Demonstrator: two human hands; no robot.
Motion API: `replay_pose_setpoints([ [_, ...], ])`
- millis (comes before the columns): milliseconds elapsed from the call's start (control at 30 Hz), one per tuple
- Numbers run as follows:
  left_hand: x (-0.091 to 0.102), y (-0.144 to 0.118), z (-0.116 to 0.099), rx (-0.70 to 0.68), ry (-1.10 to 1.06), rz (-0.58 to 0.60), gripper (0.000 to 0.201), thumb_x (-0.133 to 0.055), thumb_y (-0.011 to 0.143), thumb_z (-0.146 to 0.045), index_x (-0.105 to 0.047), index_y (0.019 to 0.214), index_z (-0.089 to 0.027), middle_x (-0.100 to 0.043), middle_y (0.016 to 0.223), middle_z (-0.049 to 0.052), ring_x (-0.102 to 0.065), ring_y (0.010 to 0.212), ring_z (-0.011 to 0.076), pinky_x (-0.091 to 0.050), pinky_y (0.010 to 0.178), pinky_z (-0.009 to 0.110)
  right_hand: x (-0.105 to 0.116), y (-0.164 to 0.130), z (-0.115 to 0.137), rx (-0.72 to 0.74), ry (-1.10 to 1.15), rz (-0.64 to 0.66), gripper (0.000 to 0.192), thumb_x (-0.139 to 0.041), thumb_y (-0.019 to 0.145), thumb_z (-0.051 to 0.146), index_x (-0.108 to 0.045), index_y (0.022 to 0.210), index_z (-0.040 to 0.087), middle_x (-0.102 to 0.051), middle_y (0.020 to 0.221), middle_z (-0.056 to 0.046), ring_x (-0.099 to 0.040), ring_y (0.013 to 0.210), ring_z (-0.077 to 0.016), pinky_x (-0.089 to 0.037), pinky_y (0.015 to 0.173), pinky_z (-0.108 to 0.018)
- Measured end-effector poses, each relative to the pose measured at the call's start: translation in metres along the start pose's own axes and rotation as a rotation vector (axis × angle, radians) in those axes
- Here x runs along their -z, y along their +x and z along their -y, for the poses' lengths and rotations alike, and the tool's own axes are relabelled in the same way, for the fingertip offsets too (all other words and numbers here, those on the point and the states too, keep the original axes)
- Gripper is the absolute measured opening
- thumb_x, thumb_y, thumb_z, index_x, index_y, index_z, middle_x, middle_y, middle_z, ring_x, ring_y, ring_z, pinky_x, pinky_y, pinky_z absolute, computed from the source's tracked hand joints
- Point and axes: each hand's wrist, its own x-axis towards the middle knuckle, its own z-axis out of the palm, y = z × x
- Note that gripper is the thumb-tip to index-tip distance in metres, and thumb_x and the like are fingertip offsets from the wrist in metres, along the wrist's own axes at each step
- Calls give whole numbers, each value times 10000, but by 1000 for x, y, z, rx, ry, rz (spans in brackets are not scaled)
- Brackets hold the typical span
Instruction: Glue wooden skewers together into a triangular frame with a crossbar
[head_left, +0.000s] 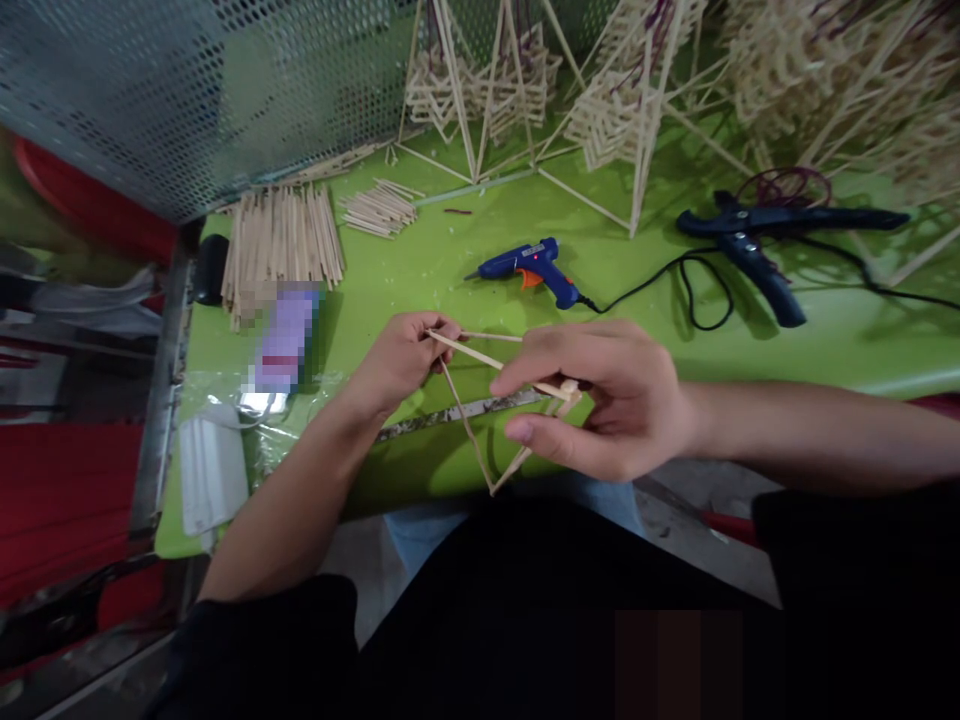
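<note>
Between my hands is a frame of thin wooden sticks (480, 357), joined at its corners into an angular shape. My left hand (409, 360) pinches one corner of it between thumb and fingers. At the opposite corner my right hand (607, 400) curls round the sticks, its thumb and index finger apart; how firmly it grips is partly hidden by the fingers. One lower corner of the frame points down toward my lap. Beyond my hands a blue glue gun (529, 265) with an orange trigger lies on its side.
The green table (405, 280) holds a pile of long sticks (285, 240), shorter sticks (381, 208), black-handled cutters (750, 235), a cable and a white power adapter (214, 470). Stick structures (637, 100) stand along the back. A perforated metal panel (300, 80) rises at the back left.
</note>
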Motion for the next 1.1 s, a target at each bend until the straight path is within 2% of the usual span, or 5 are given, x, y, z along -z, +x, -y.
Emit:
replay_pose_setpoints([
  [300, 2, 0, 0, 6, -49, 43, 172, -860, 952, -310, -763, 874, -191, -691, 759, 13, -555, 655, 124, -451, 657, 269, 3, 3, 0, 50, 14, 5, 294, -945, 1065, 292, -788, 1313, 297, -785, 929, 10, -650, 642, -157, -534, 558, -318],
  [533, 5, 5, 7, -68, 53, 87, 256, -893, 976, -450, -815, 994, -207, -761, 875, 39, -638, 746, 167, -562, 713, 310, -2, 2, -5, 92, 38, -33, 319, -1001, 1067, 384, -799, 1274, 249, -745, 882, 23, -595, 609, -130, -488, 533, -303],
  [700, 17, 6, 11, -226, 407, 23, 364, -810, 1043, -532, -867, 1195, -207, -843, 1132, 119, -758, 952, 264, -639, 901, 442, -1, 2, -2, 71, 4, -2, 314, -996, 1092, 404, -797, 1279, 248, -752, 885, 22, -587, 617, -130, -480, 553, -313],
  [900, 31, -14, -3, -359, 681, -19, 799, -859, 1026, -796, -791, 1583, -226, -740, 1546, 184, -755, 1379, 412, -617, 1257, 649, 1, 0, 0, 33, -46, 38, 335, -973, 1117, 465, -786, 1323, 278, -746, 879, 26, -593, 608, -141, -499, 554, -322],
  [1100, 22, -31, -21, -608, 624, 39, 603, -765, 1148, -793, -851, 1416, -259, -861, 1431, 120, -799, 1376, 368, -602, 1294, 587, 11, 0, 3, 24, -53, 118, 464, -927, 1110, 473, -760, 1493, 272, -810, 999, -20, -710, 717, -187, -603, 652, -345],
])
